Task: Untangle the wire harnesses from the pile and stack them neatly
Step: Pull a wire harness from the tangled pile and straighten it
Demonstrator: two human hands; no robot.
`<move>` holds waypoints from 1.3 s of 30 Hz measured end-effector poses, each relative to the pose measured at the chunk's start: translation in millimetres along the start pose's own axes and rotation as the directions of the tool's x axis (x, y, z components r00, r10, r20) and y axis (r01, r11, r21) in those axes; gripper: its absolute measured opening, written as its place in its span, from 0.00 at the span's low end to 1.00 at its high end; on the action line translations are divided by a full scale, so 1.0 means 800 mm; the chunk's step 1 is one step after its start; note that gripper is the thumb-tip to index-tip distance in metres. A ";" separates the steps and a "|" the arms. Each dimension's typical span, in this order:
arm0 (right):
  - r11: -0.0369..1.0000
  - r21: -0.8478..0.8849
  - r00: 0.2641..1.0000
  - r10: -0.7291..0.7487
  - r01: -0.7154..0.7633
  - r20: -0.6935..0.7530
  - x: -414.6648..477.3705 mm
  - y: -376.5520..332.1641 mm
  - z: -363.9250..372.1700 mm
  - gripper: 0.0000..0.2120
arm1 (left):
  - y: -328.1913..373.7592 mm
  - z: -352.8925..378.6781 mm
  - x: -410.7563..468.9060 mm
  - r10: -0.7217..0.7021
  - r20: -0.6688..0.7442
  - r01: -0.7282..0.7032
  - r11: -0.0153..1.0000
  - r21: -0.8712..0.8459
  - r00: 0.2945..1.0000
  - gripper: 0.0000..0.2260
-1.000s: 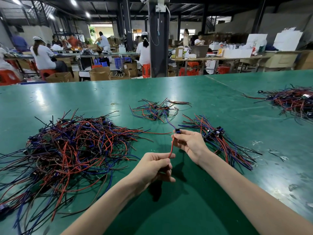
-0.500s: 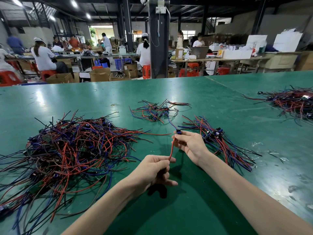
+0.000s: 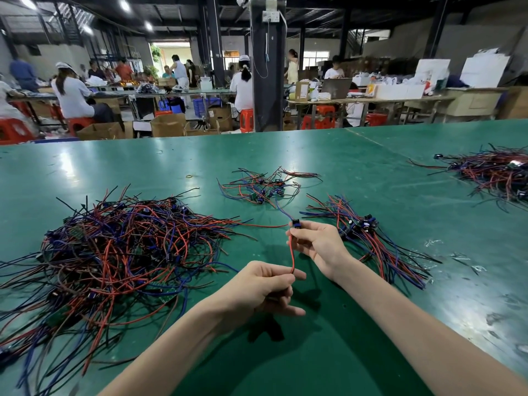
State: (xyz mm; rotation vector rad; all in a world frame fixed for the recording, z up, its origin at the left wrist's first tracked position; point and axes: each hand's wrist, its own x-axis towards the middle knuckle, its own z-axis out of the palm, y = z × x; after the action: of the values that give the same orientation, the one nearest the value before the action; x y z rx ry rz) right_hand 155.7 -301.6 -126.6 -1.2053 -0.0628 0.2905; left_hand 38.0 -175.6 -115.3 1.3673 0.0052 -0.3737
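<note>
Harness [image 3: 292,254], one: red lead stretched between your two hands, blue connector [image 3: 296,224] at its upper end. Your right hand [image 3: 317,245] pinches it just below the connector; your left hand [image 3: 263,287], nearer you, is curled round the lower end of the lead
Blue lead: runs from the connector, away from your right hand, into the small loose cluster [image 3: 263,187] beyond it; whether it is caught there cannot be told
Tangled pile [image 3: 120,247]: on the desk [image 3: 371,172], left of your left hand, with one red strand reaching almost to the connector
Neat stack [image 3: 365,232]: just right of your right hand, connectors bunched together
Second pile [image 3: 497,170]: far to the right, well apart
Risks, as judged: pull hard while the blue lead is snagged and you drag the cluster along or strain the connector joint; lay the harness down crooked and the stack fans out
</note>
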 end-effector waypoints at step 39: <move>0.999 0.026 0.998 -0.031 0.033 -0.048 0.004 0.001 0.000 0.07 | 0.002 0.009 -0.008 -0.013 -0.048 0.020 0.989 0.147 0.999 0.06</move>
State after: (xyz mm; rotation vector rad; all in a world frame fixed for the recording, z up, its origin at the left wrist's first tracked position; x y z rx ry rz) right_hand 158.7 -300.8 -127.5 -1.1830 -0.0364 0.2337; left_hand 31.0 -180.6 -110.8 1.5231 0.0288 -0.3615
